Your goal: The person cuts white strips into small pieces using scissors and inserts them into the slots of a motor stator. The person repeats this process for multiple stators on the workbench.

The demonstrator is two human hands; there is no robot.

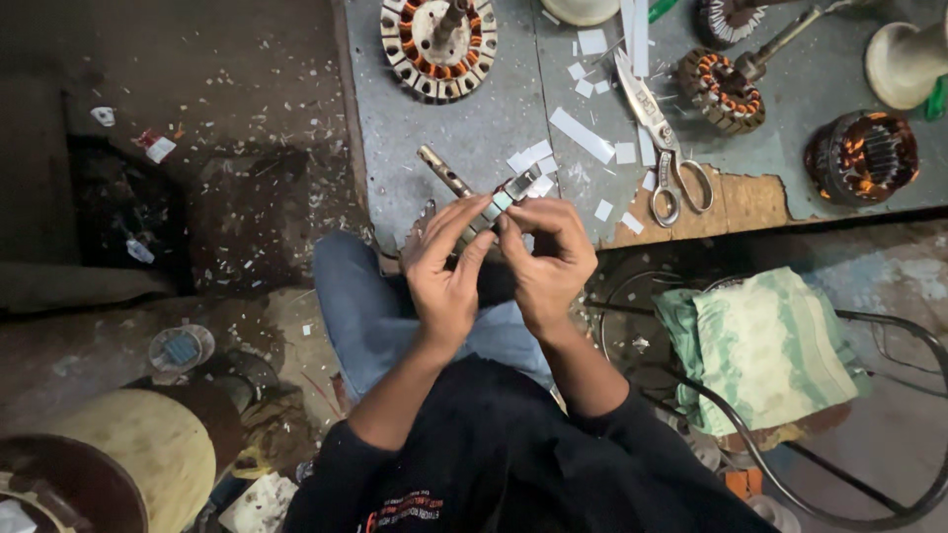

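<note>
Both hands meet over my lap at the near edge of the grey worktable (464,128). My left hand (446,268) and my right hand (546,259) together grip a round slotted motor core (502,200), mostly hidden by the fingers. Its brass-coloured shaft (442,170) sticks out to the upper left. My right fingertips pinch at the top of the core, where small white paper strips (531,158) lie just beyond on the table.
Scissors (657,133) lie on the table right of the hands, among cut white paper pieces. Several wound copper stators (438,39) (726,91) (861,156) stand farther back. A green cloth (765,345) drapes over a wire stool at right. The floor at left is littered.
</note>
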